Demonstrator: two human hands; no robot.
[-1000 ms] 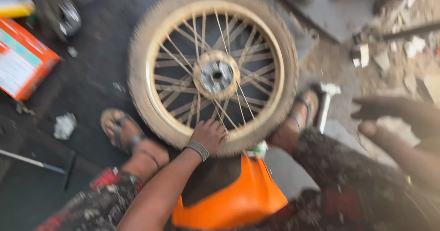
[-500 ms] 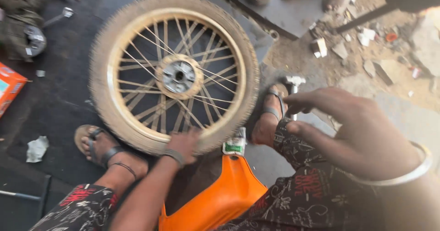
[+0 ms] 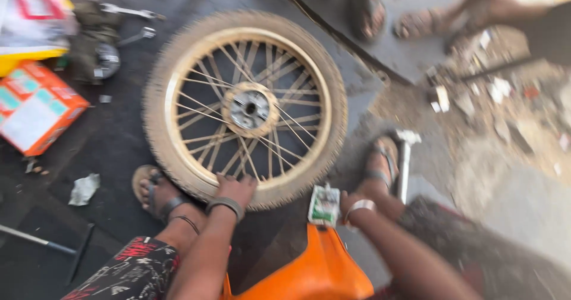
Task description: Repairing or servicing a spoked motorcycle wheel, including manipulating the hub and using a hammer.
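A: Support surface? B: Dark, stained floor point(image 3: 119, 139); paler and dusty on the right side, strewn with small rubble point(image 3: 505, 98).

A: Items lying directly on it? B: Spoked wheel point(image 3: 245, 108) flat at centre; orange box point(image 3: 37, 107) to its left; spanners point(image 3: 128, 11) at top left; crumpled scrap point(image 3: 83, 189) near the lower left; hammer point(image 3: 404, 157) right of the wheel.

You are looking at a daylit, evenly bright picture smeared by motion blur, worst toward the right and lower edges, while the wheel point(image 3: 245, 108) at centre stays fairly sharp and casts only soft, faint shadow on the dark floor point(image 3: 113, 145).
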